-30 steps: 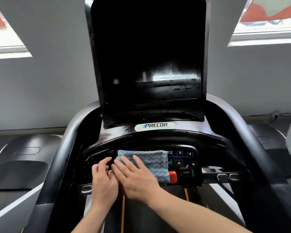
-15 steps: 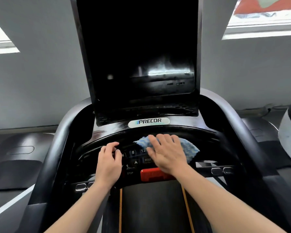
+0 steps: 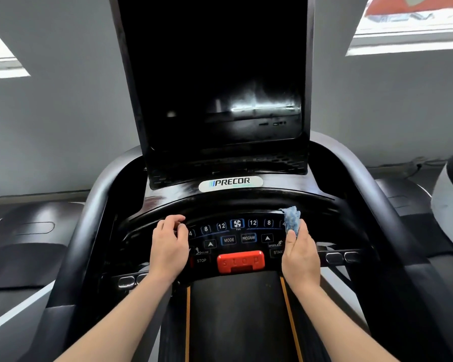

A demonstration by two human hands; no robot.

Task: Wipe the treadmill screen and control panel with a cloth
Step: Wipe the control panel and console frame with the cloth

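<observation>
The treadmill's tall black screen stands dark above the PRECOR badge. Below it the curved control panel shows lit number, fan, MODE and PROGRAM keys and a red stop bar. My right hand grips a bunched blue cloth at the panel's right end, covering the START key's edge. At the panel's left end my left hand rests with its fingers curled over the upper rim, hiding the leftmost keys.
Grey curved handrails rise on both sides of the console, with small grip sensors on the crossbar. The black belt with orange edge lines runs below. Neighbouring machines stand left and right under windows.
My right hand swept the cloth from the panel's left across to its right end, and the cloth is now bunched up. My left hand stayed at the left end. The middle keys are uncovered.
</observation>
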